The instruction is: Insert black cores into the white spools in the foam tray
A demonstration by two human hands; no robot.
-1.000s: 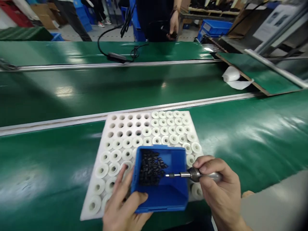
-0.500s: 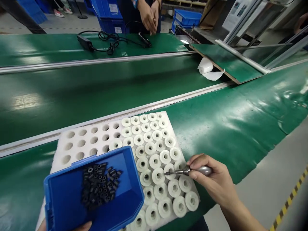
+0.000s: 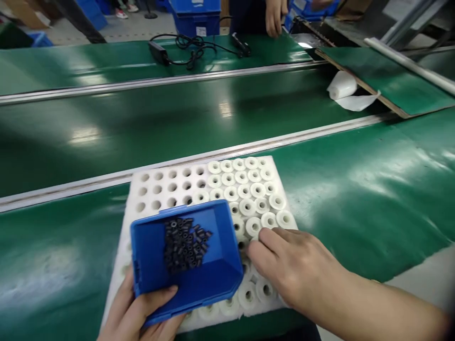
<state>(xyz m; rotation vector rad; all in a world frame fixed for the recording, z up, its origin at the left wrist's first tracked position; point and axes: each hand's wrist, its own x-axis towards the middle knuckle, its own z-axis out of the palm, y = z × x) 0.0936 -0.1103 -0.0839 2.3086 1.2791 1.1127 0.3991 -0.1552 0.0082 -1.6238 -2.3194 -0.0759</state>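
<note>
My left hand (image 3: pixel 140 308) grips a blue plastic bin (image 3: pixel 206 284) by its lower left edge, thumb over the rim. Inside lies a pile of small black cylindrical sleeves (image 3: pixel 185 244). The bin is tilted above a white foam tray (image 3: pixel 122 265) and covers part of it. Flanged white rings (image 3: pixel 248 207) with central holes sit in the tray's right side. Over these rings, close to the bin's right edge, my right hand (image 3: pixel 287 260) is closed with its fingertips pointing down. The slim metal hand tool seen in it earlier is hidden by the hand now.
Behind the tray runs a metal rail (image 3: pixel 199 158) along a green conveyor belt (image 3: pixel 159 116). A white roll (image 3: pixel 343 85) lies by a slanted green board (image 3: pixel 394 76). Across the belt are a black cable with its adapter (image 3: pixel 158 51) and another person's hand (image 3: pixel 273 16).
My right hand has moved left and turned palm down over the rings, so its tool no longer shows. The view has shifted; bin and tray appear further right, and more of my left hand shows.
</note>
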